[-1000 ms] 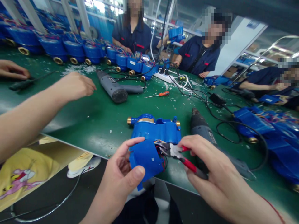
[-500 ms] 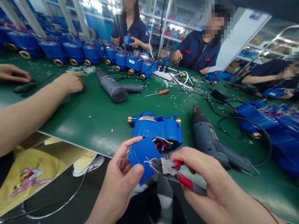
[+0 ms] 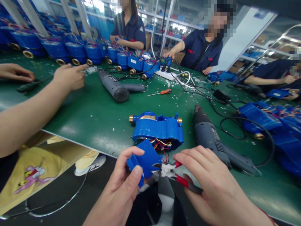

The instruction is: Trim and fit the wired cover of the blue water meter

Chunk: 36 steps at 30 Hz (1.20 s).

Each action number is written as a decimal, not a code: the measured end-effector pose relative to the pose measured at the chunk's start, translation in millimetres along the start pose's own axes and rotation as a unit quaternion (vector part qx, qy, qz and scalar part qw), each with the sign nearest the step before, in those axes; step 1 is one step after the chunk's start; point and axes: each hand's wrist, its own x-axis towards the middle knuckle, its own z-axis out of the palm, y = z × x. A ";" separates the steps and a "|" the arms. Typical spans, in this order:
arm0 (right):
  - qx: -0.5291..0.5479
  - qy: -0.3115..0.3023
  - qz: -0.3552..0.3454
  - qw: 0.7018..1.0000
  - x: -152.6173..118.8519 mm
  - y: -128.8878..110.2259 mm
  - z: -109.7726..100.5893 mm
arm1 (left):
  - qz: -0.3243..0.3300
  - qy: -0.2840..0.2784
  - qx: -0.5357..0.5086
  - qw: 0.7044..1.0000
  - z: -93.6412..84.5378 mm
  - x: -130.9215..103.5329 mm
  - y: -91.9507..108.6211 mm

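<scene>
My left hand pinches a blue plastic cover at the near table edge. My right hand grips red-handled cutting pliers, whose jaws sit against the cover's right side. Coloured wires run from the cover to a blue water meter body with brass ends, lying on the green table just beyond my hands.
A grey power screwdriver lies right of the meter, another farther back, with an orange screwdriver and black cables. Rows of blue meters line the far left. A neighbour's arm reaches over the table at left; other workers sit opposite.
My hands drew the cover and pliers nearer to me, away from the meter body, and the pliers shifted to the cover's right edge. The neighbour's hand lifted and pointed.
</scene>
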 end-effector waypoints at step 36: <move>-0.186 -0.066 -0.210 0.958 75.3 52.2 -35.4 | 0.062 0.071 -0.028 0.995 8.5 28.5 16.0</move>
